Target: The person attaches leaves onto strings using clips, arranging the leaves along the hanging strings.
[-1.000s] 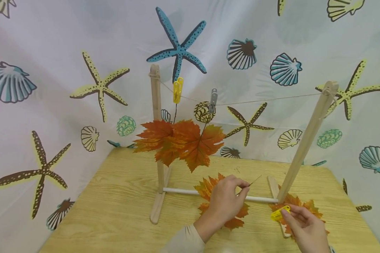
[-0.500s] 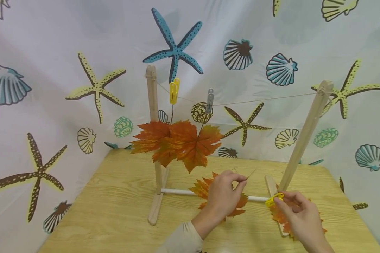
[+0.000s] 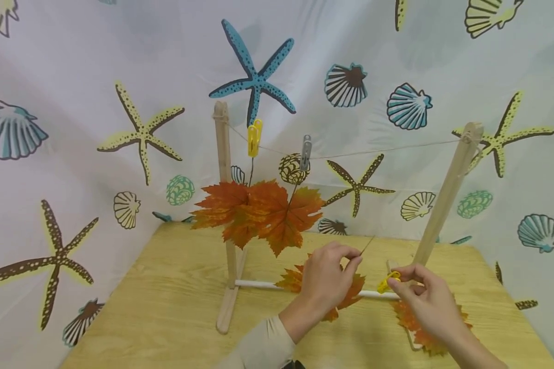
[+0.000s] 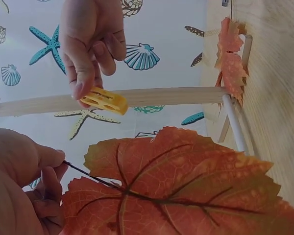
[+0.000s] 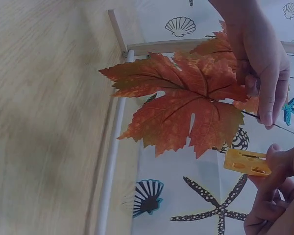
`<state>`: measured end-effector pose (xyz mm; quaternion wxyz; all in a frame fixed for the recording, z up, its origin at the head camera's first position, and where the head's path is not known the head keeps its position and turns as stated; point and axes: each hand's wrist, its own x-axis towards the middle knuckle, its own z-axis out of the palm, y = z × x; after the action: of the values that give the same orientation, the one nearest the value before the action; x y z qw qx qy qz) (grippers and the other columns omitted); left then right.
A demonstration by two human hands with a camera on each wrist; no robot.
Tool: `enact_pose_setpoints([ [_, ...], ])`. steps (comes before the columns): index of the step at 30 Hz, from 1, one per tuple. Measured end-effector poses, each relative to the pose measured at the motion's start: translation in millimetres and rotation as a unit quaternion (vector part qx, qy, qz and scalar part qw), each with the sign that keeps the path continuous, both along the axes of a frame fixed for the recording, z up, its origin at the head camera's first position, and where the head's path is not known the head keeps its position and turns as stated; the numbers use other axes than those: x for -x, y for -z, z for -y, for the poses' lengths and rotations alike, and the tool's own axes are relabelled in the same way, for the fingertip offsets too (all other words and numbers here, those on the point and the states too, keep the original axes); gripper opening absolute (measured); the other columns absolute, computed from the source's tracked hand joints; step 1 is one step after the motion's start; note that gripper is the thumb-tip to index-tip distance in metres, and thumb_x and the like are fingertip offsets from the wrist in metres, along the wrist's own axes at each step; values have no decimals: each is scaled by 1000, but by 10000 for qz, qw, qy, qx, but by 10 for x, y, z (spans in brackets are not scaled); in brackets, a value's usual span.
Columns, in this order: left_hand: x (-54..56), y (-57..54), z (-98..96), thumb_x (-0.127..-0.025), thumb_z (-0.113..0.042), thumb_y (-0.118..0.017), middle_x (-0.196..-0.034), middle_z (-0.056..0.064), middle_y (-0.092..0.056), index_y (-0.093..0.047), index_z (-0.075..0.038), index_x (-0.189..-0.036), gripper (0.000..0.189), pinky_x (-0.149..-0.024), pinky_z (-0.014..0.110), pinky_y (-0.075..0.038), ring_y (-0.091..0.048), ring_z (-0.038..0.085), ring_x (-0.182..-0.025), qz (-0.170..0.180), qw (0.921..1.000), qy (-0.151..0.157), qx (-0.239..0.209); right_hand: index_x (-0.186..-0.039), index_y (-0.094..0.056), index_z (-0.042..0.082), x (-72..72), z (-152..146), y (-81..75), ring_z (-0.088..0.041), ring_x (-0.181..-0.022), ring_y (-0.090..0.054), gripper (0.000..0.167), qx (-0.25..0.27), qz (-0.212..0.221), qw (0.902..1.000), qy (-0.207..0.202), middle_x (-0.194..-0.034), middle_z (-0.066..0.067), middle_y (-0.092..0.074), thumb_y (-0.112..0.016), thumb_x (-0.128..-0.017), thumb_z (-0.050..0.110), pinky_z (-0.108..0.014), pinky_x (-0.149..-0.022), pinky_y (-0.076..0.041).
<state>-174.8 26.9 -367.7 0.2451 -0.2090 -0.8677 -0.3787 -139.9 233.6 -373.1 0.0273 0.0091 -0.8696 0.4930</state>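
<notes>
Leaf [image 4: 171, 181] is held above the counter [image 3: 166, 302] by its stem, pinched in the left hand's [image 3: 325, 279] grip. Yellow clip [image 5: 246, 163] is clamped between thumb and fingers in the right hand's [image 3: 427, 300] grip, near the stem but apart from it. Two hung leaves [image 3: 283, 218] are clipped to the string [image 3: 397, 147]; another leaf [image 3: 431, 341] is seen below the right hand.

Table [image 3: 166, 297] (with frame [image 3: 444, 197], leaf [image 3: 408, 316])
</notes>
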Motion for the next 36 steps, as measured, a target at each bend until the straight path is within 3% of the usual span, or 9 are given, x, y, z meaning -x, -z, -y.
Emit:
enact_pose_setpoints([
  [3,15,-39,11,-91,-24,-74,-91,-9,-76,-80,-20,-97,9,-49,11,-36,-57,-1,-60,37,10000,-40,37,-121,-63,8,29,10,-62,-10,-52,-47,37,-34,-116,9998,-131,-114,-12,-61,-66,-97,35,-29,-46,-39],
  [8,54,-124,33,-91,-27,-74,-92,-10,-77,-81,-22,-97,10,-45,13,-34,-63,3,-65,141,9997,-196,100,-119,-63,7,88,22,-209,-9,-48,-40,35,-5,-164,9995,-279,-114,-13,-60,-65,-97,34,-29,-43,-40],
  [11,61,-168,40,-91,-27,-74,-93,-11,-78,-82,-23,-99,11,-44,12,-34,-67,5,-72,191,9994,-232,179,-120,-62,6,127,32,-295,-9,-54,-49,38,-82,-104,9994,-327,-119,-14,-61,-66,-97,36,-30,-43,-41],
  [15,64,-223,37,-92,-28,-73,-93,-11,-78,-82,-23,-101,13,-41,13,-30,-61,4,-61,200,9991,-264,271,-114,-62,4,180,50,-404,-13,-66,-64,35,-313,-181,9986,-387,-129,-17,-62,-64,-98,35,-31,-48,-43],
  [20,60,-300,27,-92,-26,-74,-91,-7,-78,-82,-19,-100,14,-46,12,-35,-64,7,-66,-36,9992,-261,302,-110,-62,3,220,91,-529,-11,-57,-60,28,-438,-482,9959,-629,-132,-18,-62,-62,-100,29,-29,-50,-42],
  [23,76,-341,34,-92,-24,-74,-91,-5,-78,-82,-16,-99,13,-53,13,-43,-69,11,-75,-196,9992,-246,258,-113,-63,3,241,130,-614,-12,-51,-54,26,-539,-688,9932,-776,-126,-19,-64,-62,-100,27,-28,-47,-39],
  [29,91,-426,48,-91,-22,-75,-92,-2,-78,-81,-14,-98,13,-59,19,-50,-73,15,-82,-331,9992,-233,63,-111,-65,3,288,192,-802,-8,-67,-68,23,-939,-1047,9865,-842,-116,-18,-68,-63,-100,22,-26,-51,-44],
  [36,98,-569,47,-92,-27,-73,-91,-5,-79,-81,-18,-100,14,-44,16,-36,-68,11,-65,-273,9988,-407,62,-114,-64,4,350,260,-1107,-11,-43,-45,24,-948,-1070,9853,-937,-115,-16,-67,-63,-100,22,-28,-43,-37],
])
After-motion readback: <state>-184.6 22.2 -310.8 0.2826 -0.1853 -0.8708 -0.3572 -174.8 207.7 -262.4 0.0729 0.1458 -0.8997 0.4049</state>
